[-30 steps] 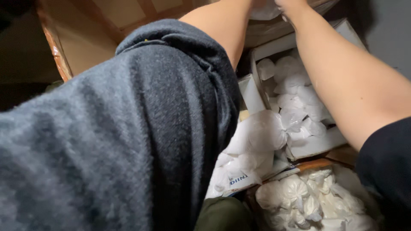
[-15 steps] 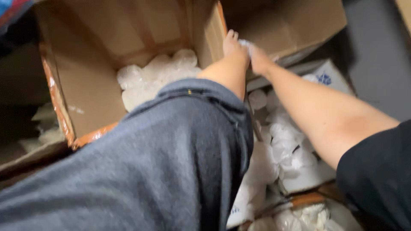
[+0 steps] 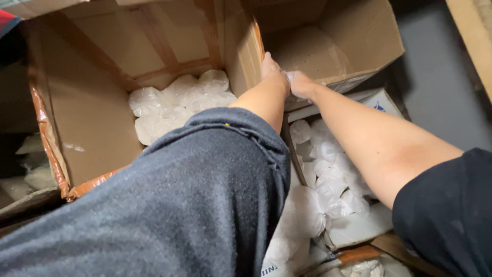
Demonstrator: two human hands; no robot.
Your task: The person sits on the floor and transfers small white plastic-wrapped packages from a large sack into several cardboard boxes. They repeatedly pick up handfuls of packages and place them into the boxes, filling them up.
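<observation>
Left hand: my left hand point(image 3: 273, 73) is up at twelve o'clock, pressed against the edge of the cardboard wall point(image 3: 241, 51) between the two boxes; fingers close together, and I cannot tell whether they grip the wall or only lean on it.
Right hand: my right hand point(image 3: 300, 84) sits just beside the left, at about one o'clock, fingers curled in on something white; the hand is dusted white too, so I cannot tell what it has clamped.
Sleeves: my grey left sleeve point(image 3: 179, 205) fills the whole seven o'clock side; the dark right sleeve point(image 3: 446, 210) sits at four o'clock.
Big brown box: the open brown box point(image 3: 87, 113) lies at ten o'clock, with a clump of white plastic-wrapped bags point(image 3: 177, 102) in its far corner.
Second box: another brown box point(image 3: 333, 46) stands open at one o'clock, right behind both hands.
White carton: a white carton point(image 3: 359, 228) lies under my right forearm at five o'clock, packed with small white knotted bags point(image 3: 328, 169).
Floor: grey floor point(image 3: 441, 92) shows at two o'clock.
</observation>
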